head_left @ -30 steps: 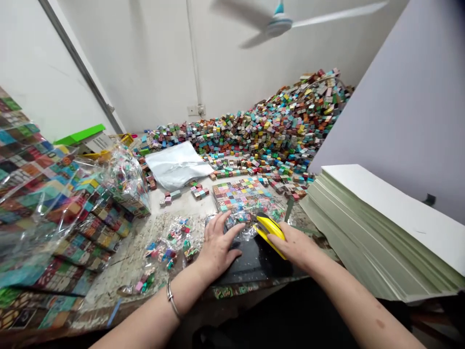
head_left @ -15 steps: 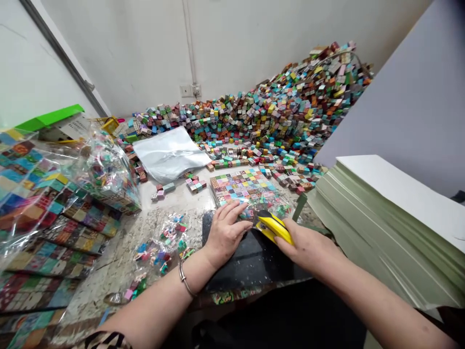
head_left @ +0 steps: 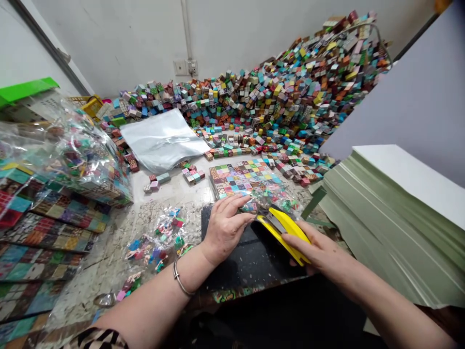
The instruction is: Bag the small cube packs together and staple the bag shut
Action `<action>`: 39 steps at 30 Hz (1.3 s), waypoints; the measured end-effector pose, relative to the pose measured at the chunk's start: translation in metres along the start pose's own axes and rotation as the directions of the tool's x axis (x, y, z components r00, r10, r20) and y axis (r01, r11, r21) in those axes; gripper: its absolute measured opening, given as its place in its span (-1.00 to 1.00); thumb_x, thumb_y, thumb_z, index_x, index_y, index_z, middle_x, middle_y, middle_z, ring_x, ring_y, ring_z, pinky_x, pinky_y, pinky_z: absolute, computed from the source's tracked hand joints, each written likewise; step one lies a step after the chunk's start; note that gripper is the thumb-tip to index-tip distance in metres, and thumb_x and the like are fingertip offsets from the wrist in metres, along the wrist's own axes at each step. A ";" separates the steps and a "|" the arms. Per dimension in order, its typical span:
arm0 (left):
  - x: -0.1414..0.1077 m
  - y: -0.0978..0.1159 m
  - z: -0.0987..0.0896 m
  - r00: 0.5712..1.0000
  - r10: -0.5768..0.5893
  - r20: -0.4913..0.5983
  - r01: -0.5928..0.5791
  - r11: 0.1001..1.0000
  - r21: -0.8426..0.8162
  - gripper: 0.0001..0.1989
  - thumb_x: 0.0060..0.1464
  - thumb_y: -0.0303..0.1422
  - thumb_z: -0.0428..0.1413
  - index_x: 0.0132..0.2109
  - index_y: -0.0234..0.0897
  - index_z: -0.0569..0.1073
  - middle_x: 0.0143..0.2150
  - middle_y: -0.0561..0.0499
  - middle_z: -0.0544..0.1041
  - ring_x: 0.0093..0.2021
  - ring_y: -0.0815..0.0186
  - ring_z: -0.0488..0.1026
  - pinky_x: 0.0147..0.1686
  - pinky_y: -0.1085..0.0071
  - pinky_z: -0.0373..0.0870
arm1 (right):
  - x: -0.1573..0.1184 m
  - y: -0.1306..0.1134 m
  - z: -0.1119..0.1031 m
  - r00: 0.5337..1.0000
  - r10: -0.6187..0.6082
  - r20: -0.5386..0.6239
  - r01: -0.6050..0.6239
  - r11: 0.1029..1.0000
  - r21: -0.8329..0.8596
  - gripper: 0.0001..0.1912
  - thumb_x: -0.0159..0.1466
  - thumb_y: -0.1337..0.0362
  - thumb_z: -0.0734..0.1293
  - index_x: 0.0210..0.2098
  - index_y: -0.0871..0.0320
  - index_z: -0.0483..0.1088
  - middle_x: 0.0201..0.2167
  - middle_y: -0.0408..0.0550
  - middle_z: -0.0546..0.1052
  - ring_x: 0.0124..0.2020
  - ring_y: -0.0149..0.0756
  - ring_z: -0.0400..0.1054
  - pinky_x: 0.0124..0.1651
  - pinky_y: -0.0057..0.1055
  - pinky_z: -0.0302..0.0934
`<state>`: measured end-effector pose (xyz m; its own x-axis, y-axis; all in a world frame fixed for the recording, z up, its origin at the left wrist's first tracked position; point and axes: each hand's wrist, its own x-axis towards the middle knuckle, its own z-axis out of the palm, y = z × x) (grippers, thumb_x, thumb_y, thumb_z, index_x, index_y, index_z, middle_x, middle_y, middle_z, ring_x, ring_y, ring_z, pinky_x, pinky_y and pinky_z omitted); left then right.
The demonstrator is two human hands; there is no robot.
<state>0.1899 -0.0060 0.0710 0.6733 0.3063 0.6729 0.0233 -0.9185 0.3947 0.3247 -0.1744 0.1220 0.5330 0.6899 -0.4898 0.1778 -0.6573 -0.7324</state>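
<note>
My right hand is wrapped round a yellow and black stapler, whose jaws point toward my left hand. My left hand is at the near edge of a clear plastic bag, thumb and fingertips pinching there. Small coloured pieces show through the bag, which lies over a flat block of patterned cubes. Under both hands is a dark speckled board at the front edge of the table. The stapler's nose is close to my left thumb; whether it touches the bag I cannot tell.
Loose coloured cubes are heaped along the wall. White plastic sheets lie left of centre. Small bags of coloured figures are at my left, beside wrapped cube packs. A tall stack of pale card stands on the right.
The stapler has turned and tilted in my right hand, showing its metal inside between the yellow halves. My left hand keeps its place at the bag. The view has shifted slightly.
</note>
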 end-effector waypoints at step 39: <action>-0.007 0.000 0.002 0.995 0.075 0.073 -0.076 0.997 0.013 -0.86 0.09 -0.39 0.09 -0.24 -0.09 0.52 0.10 -0.02 0.36 0.12 0.21 0.24 0.08 0.10 0.16 | -0.015 0.022 0.029 0.916 -0.187 -0.355 0.165 0.982 -0.093 -0.60 0.18 -0.01 0.18 -0.10 0.10 0.24 -0.27 -0.02 0.42 -0.24 -0.16 0.31 -0.18 -0.25 0.20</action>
<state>0.1869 -0.0086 0.0654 0.7252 0.2180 0.6531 -0.0178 -0.9423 0.3343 0.2965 -0.1901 0.0996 0.7483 0.6476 -0.1437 0.3393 -0.5598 -0.7560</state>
